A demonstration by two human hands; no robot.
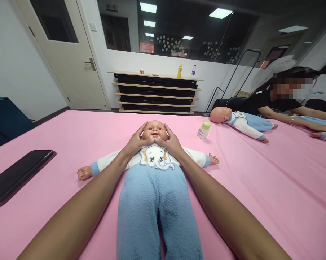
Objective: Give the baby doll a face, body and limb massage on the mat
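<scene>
A baby doll (157, 195) in a blue and white outfit with an elephant on its chest lies face up, arms spread, its legs towards me. My left hand (136, 141) cups one side of its head, fingers along the cheek and thumb beneath the chin. Against the opposite cheek rests my right hand (172, 142), held the same way, and the two thumbs almost meet under the chin. The doll's face shows between my palms. Beyond my right hand stands a white bottle with a green cap (203, 130).
Pink cloth (260, 187) covers the table. A black phone-like slab (19, 177) lies at left. At right is a second doll (244, 121), with a person in black (271, 101) reaching across the table beside it. Stacked boards (156, 86) bearing bottles stand behind.
</scene>
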